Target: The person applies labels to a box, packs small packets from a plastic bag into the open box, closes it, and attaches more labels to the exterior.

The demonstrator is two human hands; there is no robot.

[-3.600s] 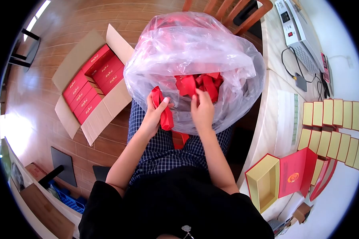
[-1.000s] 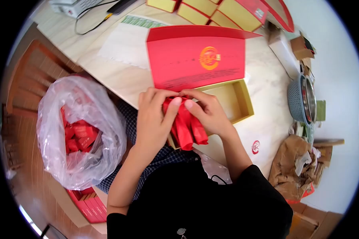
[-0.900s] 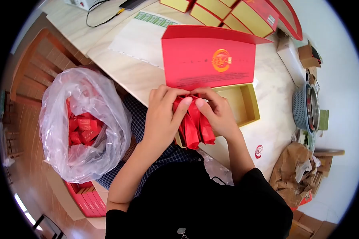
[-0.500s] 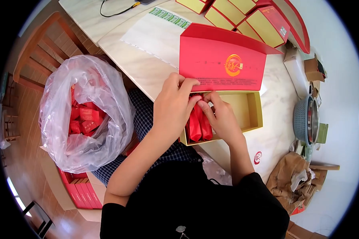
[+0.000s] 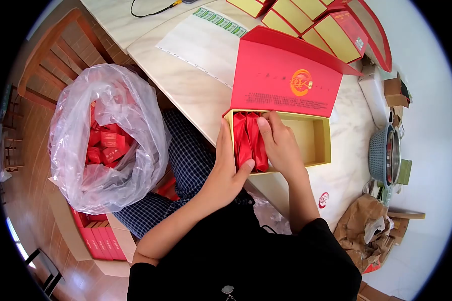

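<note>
An open gift box with a gold inside lies on the table, its red printed lid folded back. Several glossy red packets stand side by side in the left end of the box; the right end shows bare gold. My left hand wraps the box's left end, fingers along its outer wall and thumb on the lower part of the packets. Reaching into the box, my right hand has its thumb and curled fingers at the upper edge of the rightmost packet; some fingertips are hidden.
A clear plastic bag of red packets stands at left, above a carton of red boxes. Stacked gift boxes and a sticker sheet lie at the back. A grey-blue basket and brown paper are at right.
My left hand has moved from the packets' top down to the box's left end. My right hand stays at the packets, which now stand more visibly. The view has shifted slightly.
</note>
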